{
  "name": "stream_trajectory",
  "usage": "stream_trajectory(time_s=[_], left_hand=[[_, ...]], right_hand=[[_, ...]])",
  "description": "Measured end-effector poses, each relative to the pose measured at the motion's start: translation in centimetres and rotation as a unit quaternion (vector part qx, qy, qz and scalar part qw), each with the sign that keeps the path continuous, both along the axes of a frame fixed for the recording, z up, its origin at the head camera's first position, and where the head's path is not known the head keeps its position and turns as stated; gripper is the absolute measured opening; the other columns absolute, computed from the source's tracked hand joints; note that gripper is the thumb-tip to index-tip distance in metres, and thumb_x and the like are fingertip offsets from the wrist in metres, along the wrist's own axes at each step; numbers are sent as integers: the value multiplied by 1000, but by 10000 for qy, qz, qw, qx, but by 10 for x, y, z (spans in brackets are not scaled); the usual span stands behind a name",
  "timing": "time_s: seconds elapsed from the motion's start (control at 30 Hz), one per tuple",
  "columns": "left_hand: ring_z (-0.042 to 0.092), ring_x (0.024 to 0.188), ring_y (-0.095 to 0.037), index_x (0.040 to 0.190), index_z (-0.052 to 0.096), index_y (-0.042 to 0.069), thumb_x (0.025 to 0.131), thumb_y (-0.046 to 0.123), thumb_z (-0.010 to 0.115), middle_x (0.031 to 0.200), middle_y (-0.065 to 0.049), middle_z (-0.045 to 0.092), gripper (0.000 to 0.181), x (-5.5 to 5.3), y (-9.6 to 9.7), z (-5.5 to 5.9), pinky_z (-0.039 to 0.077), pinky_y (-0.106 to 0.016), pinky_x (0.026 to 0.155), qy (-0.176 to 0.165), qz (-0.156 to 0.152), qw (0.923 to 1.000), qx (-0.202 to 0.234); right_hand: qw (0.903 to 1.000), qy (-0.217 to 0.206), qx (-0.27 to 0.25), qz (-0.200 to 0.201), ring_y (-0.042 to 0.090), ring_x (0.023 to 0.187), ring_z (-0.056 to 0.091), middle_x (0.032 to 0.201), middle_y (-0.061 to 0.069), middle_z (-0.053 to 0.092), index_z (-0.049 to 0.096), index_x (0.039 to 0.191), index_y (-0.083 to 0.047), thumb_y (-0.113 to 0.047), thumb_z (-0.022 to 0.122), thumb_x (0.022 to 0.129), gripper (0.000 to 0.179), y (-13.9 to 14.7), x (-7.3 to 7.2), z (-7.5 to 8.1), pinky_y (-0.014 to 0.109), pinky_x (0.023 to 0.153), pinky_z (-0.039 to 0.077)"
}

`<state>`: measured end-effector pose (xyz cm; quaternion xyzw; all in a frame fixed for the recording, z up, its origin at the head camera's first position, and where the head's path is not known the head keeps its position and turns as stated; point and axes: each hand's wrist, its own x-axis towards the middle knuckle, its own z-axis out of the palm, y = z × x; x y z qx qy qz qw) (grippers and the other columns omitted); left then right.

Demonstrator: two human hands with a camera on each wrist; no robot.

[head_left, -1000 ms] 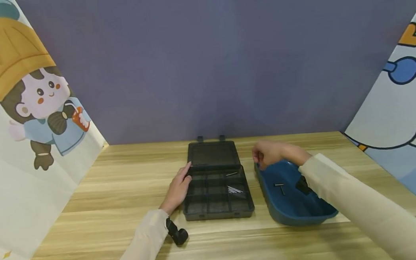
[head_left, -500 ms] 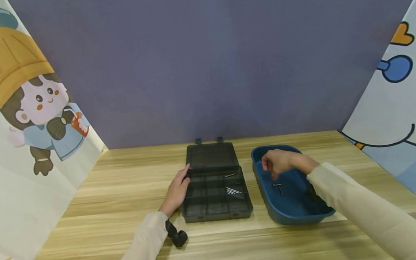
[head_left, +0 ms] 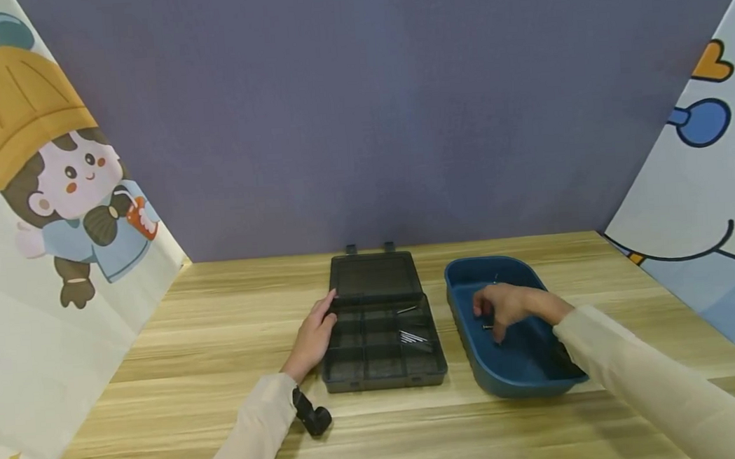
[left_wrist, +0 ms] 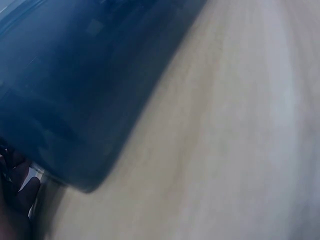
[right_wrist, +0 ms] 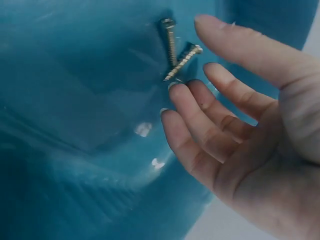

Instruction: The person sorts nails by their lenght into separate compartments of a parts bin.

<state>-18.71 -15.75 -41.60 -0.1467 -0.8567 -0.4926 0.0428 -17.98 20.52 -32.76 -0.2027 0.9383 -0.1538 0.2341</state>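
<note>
My right hand (head_left: 505, 305) reaches down into a blue bin (head_left: 487, 376). In the right wrist view, thumb and fingers (right_wrist: 190, 120) are spread, with nothing between them, beside two crossed brass-coloured screws (right_wrist: 171, 42) on the bin's floor. In the head view the hand hides most of these screws. My left hand (head_left: 311, 338) rests along the left side of a smoky grey compartment case (head_left: 383, 383), whose lid lies back. Several thin silver pins (head_left: 413, 337) lie in its middle right compartment. A single small rod or screw (head_left: 407, 309) lies in the back right one.
The case and the bin stand side by side on a wooden table (head_left: 227, 406), a narrow gap between them. A tall grey-purple panel (head_left: 361, 117) rises behind. A small thin item (head_left: 495, 278) lies near the bin's back wall.
My right hand has come from the bin's back left rim down to the screws on its floor. A small thin item now shows at the bin's back. The left hand stays put.
</note>
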Motion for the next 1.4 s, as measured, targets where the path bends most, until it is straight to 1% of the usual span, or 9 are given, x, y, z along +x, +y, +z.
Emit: stream_trajectory(time_s=[0.3,0.5,0.73,0.97,1.2,1.23,1.3,1.33,1.4], left_hand=[[33,138,-37,148,33,5,99,9,40,148,-18,40,50,0,0,-1,28,-54,112,-6,4,10000,-11],[34,138,-37,148,33,6,99,10,40,148,-17,39,50,0,0,0,28,-54,112,0,18,10000,-31],[35,138,-36,148,33,7,99,11,41,148,-16,40,51,0,0,0,28,-53,111,5,52,9999,-86],[35,138,-36,148,33,6,98,10,41,148,-16,41,51,0,0,0,28,-53,112,12,18,10000,-45],[36,137,-36,148,34,6,98,9,42,146,-16,42,51,0,0,1,28,-53,111,60,33,10000,-40],[36,137,-36,148,34,5,98,9,42,146,-16,42,51,0,0,1,28,-53,111,66,34,10000,-38],[36,137,-36,148,34,5,98,9,42,146,-16,43,51,0,0,0,28,-53,111,70,30,10000,-42],[35,137,-36,148,34,5,98,9,42,146,-16,42,51,0,0,0,28,-53,111,71,28,10000,-42],[35,137,-37,148,34,5,98,9,41,146,-16,42,51,0,0,0,28,-54,111,64,32,10000,-42]], right_hand=[[10000,-89,28,13,19,88,53,99,8,58,55,99,-6,-2,86,58,51,1,1,-9,32,73,49],[9999,-151,23,-82,18,81,43,94,5,48,50,95,-9,3,86,54,55,1,2,-14,27,66,42],[9980,-408,-458,-119,14,66,38,76,2,47,52,90,-5,14,78,59,44,3,-1,-15,26,57,35],[9996,153,-253,49,12,72,48,81,2,57,60,85,-7,10,75,66,30,7,-5,-16,26,62,44],[9979,484,-429,9,9,70,53,77,-1,61,64,79,-8,8,72,71,20,12,-7,-19,28,65,49],[9978,518,-419,-1,9,69,53,76,0,61,64,78,-9,8,71,72,20,12,-7,-19,33,74,52],[9974,602,-394,-3,9,66,53,74,0,62,64,77,-9,8,71,73,19,13,-8,-20,46,90,49],[9971,663,-364,9,8,64,53,72,0,62,64,76,-10,8,70,73,19,13,-9,-21,54,99,42],[9963,794,-324,29,8,62,54,70,-2,62,65,75,-11,8,69,73,19,13,-10,-22,66,107,23]])
